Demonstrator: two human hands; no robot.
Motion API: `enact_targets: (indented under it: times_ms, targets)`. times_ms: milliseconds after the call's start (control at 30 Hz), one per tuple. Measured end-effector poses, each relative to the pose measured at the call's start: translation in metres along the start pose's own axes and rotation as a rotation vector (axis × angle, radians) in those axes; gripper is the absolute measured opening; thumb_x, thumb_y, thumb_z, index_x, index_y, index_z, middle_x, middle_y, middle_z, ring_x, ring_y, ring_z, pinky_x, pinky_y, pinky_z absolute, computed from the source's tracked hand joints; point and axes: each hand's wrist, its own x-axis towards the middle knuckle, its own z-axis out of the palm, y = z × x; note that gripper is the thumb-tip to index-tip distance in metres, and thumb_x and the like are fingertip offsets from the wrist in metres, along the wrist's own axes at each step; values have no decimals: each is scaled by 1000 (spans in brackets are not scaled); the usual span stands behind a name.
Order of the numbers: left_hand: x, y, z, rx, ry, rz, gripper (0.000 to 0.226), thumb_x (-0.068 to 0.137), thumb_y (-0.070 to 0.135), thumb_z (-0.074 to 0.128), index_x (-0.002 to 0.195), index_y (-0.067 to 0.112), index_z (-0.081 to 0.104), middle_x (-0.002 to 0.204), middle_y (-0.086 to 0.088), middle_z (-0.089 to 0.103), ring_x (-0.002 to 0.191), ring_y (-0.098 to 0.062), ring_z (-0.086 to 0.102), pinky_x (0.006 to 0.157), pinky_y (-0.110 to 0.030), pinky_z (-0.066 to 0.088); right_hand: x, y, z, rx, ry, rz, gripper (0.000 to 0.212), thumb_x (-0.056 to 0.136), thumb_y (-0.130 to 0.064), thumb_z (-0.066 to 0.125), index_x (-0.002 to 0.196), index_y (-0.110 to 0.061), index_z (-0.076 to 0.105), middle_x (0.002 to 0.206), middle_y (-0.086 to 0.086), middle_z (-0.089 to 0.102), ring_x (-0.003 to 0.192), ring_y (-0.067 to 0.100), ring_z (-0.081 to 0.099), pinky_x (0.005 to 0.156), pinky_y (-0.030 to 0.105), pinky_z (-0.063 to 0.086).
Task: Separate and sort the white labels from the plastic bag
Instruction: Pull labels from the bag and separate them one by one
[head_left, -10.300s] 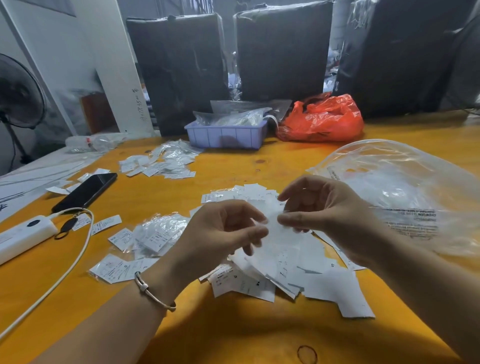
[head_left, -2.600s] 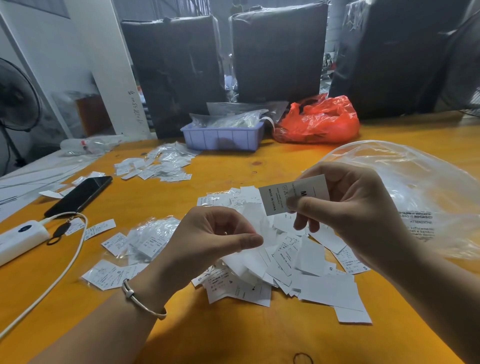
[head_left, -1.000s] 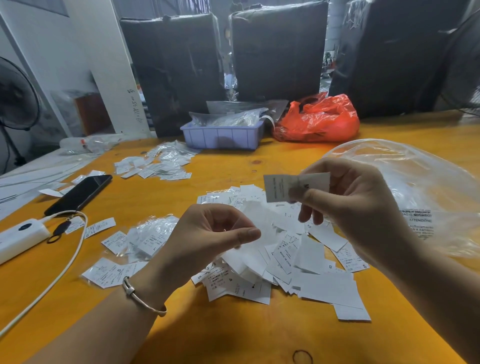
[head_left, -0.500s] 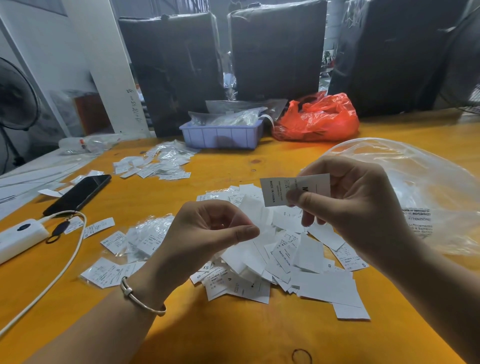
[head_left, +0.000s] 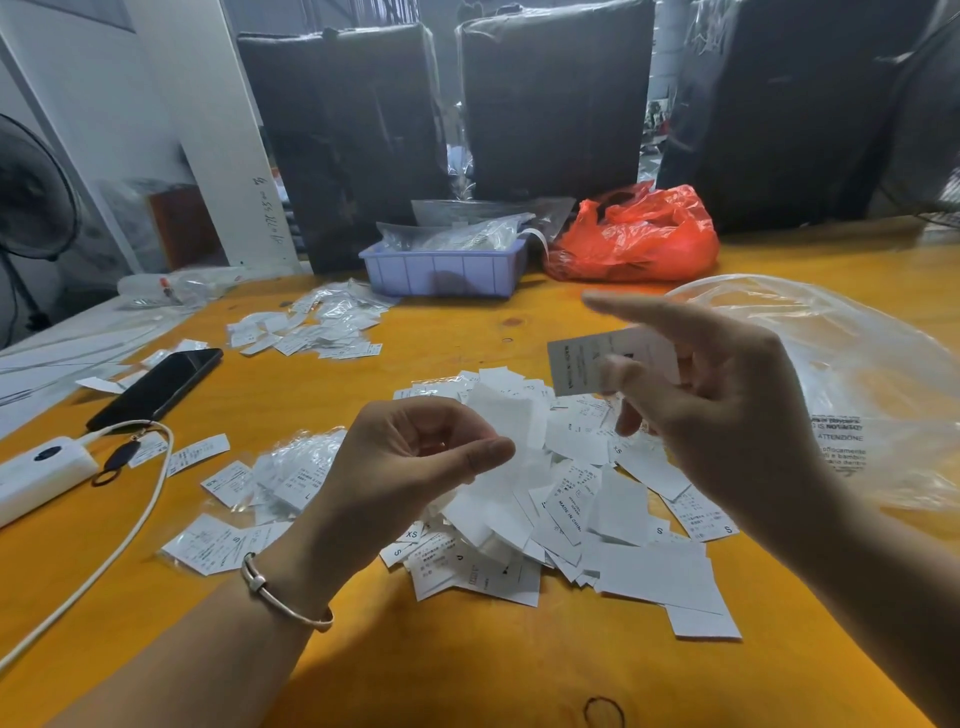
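Note:
A heap of white labels (head_left: 597, 519) lies on the orange table (head_left: 467, 665) in front of me. My right hand (head_left: 727, 415) hovers over it and pinches one white label (head_left: 576, 364) between thumb and middle fingers, its index finger stretched out and blurred. My left hand (head_left: 410, 467) is curled above the heap's left side, its thumb pressed on a white label (head_left: 511, 421) that sticks up behind it. The big clear plastic bag (head_left: 841, 374) lies crumpled to the right, behind my right hand.
Labels in small clear sleeves (head_left: 291, 467) lie to the left, with another group (head_left: 317, 327) farther back. A black phone (head_left: 156, 389), a white power bank (head_left: 36, 473) and its cable (head_left: 130, 525) are at the left. A blue tray (head_left: 447, 270) and a red bag (head_left: 634, 234) stand behind.
My right index finger has lifted off the held label and stretched out to the left. The label stays pinched in that hand. My left hand has barely moved.

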Motion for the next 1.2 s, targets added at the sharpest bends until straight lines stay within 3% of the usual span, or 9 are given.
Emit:
enact_targets:
  times_ms: [133, 233, 367, 500, 667, 900, 1033, 1133, 1200]
  targets:
    - [0, 1, -1, -53, 15, 46, 16, 73, 32, 80, 76, 16, 78, 73, -6, 68, 71, -20, 61, 65, -28, 51, 1, 0, 3, -37, -272, 12, 13, 85, -19, 71, 96, -14, 76, 81, -10, 71, 68, 7, 66, 59, 13, 46]
    - [0, 2, -1, -75, -10, 62, 16, 73, 30, 82, 79, 15, 79, 75, -9, 68, 73, -27, 60, 66, -32, 50, -2, 0, 10, -43, -415, -8, 33, 75, -41, 70, 96, -17, 76, 88, -8, 73, 75, 6, 68, 60, 15, 48]
    - [0, 3, 2, -34, -55, 52, 12, 74, 30, 80, 82, 21, 80, 78, -2, 71, 75, -25, 64, 66, -33, 53, -3, 3, 13, 74, -372, -5, 17, 78, -26, 71, 84, -11, 78, 73, -4, 73, 56, 14, 62, 55, 25, 52]
    - [-1, 4, 2, 82, -39, 33, 20, 77, 40, 77, 89, 23, 79, 87, 0, 75, 84, -23, 69, 74, -47, 55, -1, 8, 11, -22, -396, -12, 9, 81, -22, 74, 83, -14, 77, 69, -7, 70, 58, 8, 62, 55, 19, 47]
    - [0, 5, 0, 100, -42, 57, 23, 78, 31, 73, 89, 12, 78, 79, 0, 74, 75, -19, 69, 70, -33, 59, 0, 5, 9, -67, -474, -39, 6, 79, -22, 75, 82, -17, 77, 68, -15, 67, 62, 3, 64, 56, 11, 43]
    - [-1, 5, 1, 90, 3, 83, 21, 73, 29, 76, 86, 12, 79, 80, 1, 75, 76, -18, 70, 71, -33, 60, 9, -3, -16, 58, -81, -100, 30, 82, 12, 63, 91, -15, 73, 74, 4, 71, 58, 15, 65, 53, 20, 49]
    - [-1, 5, 1, 108, 6, 87, 19, 73, 29, 77, 85, 14, 79, 80, 2, 75, 78, -21, 70, 70, -35, 60, 4, -11, -13, 24, -78, -175, 32, 84, -5, 67, 115, -17, 65, 87, -5, 67, 72, 9, 66, 60, 19, 54]
    - [-1, 5, 1, 105, 6, 89, 19, 72, 30, 77, 84, 15, 79, 80, 1, 75, 78, -21, 70, 69, -37, 60, 0, -15, -7, -51, -109, -243, 33, 83, -9, 64, 114, -19, 63, 84, -8, 65, 70, 12, 64, 58, 28, 54]
    - [-1, 6, 1, 102, 9, 86, 20, 71, 30, 78, 84, 14, 79, 80, 0, 75, 78, -23, 69, 70, -42, 59, -2, -15, -4, -147, -130, -309, 29, 83, -9, 63, 110, -19, 65, 81, -14, 64, 65, 15, 60, 54, 23, 50]
